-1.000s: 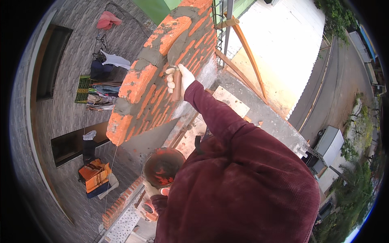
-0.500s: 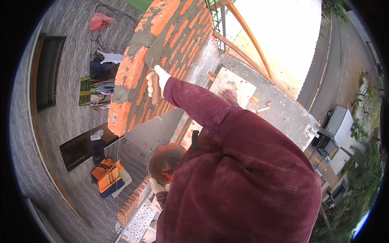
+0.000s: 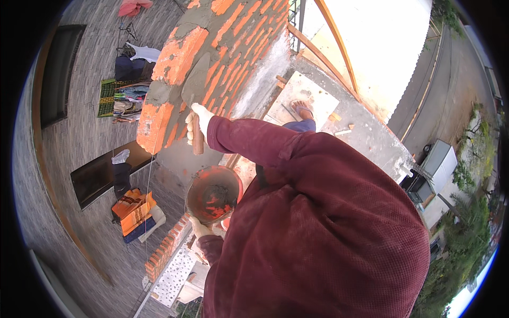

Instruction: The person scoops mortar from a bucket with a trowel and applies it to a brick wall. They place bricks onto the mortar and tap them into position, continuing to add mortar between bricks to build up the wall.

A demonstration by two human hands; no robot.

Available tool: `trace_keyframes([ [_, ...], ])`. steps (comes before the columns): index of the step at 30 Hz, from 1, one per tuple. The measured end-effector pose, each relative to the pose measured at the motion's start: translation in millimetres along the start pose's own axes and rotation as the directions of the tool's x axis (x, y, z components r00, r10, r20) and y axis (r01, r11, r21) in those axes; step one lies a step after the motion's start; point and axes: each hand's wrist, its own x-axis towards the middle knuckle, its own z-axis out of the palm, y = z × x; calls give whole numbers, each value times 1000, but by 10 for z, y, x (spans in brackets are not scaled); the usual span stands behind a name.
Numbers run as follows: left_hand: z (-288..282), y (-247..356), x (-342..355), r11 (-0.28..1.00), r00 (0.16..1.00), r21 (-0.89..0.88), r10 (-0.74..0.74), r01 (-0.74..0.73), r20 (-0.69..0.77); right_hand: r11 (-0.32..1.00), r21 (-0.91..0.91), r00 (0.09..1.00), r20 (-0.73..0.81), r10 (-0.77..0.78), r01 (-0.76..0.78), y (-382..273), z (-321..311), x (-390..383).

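Trowel [image 3: 195, 85] is clenched in right hand [image 3: 200, 124], blade apparently against wall [image 3: 227, 66]; bucket [image 3: 199, 188] is gripped at its rim by left hand [image 3: 200, 228] (mortar [image 3: 218, 193] inside). Joints [image 3: 159, 92] are mostly filled; smoothing is judged incomplete.

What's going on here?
Someone in a maroon top is doing masonry by an unplastered brick wall. The right hand grips a wooden-handled trowel, its blade up at the wall's mortar-smeared side; whether it touches, I can't tell. The left hand holds a round bucket at its rim, lower down, with grey mortar and reddish patches inside.
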Motion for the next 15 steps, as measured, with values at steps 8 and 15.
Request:
trace_keyframes([
  [8,65,-390,-438,996,985,-80,28,-42,-171,200,-974,959,-48,279,-107,589,-1172,-665],
  [15,-32,-1126,-978,948,916,-314,-86,-45,-391,-791,-436,881,395,261,429,-1142,-847,-520],
])
